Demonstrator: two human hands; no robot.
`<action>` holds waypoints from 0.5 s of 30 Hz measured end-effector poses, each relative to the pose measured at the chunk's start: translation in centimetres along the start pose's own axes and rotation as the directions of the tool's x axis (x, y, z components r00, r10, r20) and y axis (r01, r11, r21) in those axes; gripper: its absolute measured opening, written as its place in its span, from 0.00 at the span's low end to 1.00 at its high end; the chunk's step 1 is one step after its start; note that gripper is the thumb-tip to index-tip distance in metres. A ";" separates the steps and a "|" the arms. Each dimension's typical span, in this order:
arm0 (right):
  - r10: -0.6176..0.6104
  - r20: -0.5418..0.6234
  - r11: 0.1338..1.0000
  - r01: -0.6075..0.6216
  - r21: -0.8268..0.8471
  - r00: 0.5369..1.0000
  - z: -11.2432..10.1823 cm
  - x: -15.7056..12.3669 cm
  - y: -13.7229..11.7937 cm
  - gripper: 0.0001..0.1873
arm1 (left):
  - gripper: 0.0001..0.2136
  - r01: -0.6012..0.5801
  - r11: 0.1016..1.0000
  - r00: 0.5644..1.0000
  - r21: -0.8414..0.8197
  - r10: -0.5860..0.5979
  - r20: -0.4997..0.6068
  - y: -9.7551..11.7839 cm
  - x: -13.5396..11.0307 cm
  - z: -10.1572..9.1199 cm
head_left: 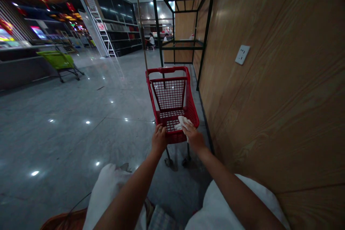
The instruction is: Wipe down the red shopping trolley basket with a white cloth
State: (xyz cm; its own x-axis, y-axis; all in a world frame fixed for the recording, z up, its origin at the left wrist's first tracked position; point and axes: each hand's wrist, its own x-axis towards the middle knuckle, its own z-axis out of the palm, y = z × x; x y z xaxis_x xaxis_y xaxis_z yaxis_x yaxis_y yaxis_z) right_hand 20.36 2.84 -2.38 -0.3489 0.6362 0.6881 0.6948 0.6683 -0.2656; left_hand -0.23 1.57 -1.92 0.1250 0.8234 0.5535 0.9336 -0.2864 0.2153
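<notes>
A small red shopping cart with a grid basket stands right in front of me, its handle at the far side. My left hand is closed over the near left corner of the basket rim. In my right hand is a crumpled white cloth, held at the near right part of the basket, by the rim. Whether the cloth touches the plastic, I cannot tell. Below the basket, the cart's wheels rest on the grey floor.
A wood-panelled wall with a socket runs close along my right. Behind the cart is a black metal frame. Left stand a green cart and a stepladder. Two people are far back.
</notes>
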 end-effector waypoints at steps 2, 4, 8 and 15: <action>0.045 -0.037 0.999 -0.045 -0.014 0.998 -1.0 0.0 1.4 0.23 | 0.05 0.008 1.000 1.000 -0.003 -0.008 0.005 0.1 0.1 0.1; 0.075 -0.063 0.997 -0.076 -0.021 0.995 -1.4 -0.1 1.8 0.24 | 0.06 0.017 1.000 1.000 -0.008 -0.017 0.006 0.4 0.1 0.2; 0.058 -0.045 0.998 -0.060 -0.029 0.997 0.3 -0.6 -0.7 0.23 | 0.07 0.048 0.999 0.999 -0.008 -0.048 -0.017 1.2 0.1 0.4; -0.057 0.029 0.998 0.056 0.005 0.998 3.7 -1.2 -6.0 0.23 | 0.16 -0.085 0.996 0.996 0.001 0.085 0.023 1.9 -0.1 0.5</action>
State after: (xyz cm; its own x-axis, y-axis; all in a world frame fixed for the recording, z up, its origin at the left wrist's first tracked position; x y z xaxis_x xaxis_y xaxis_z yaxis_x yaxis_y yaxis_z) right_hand 14.29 -0.46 -4.11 -0.4060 0.6085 0.6819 0.6712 0.7049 -0.2294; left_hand 1.67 1.20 -2.02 0.2116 0.8069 0.5515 0.9199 -0.3551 0.1666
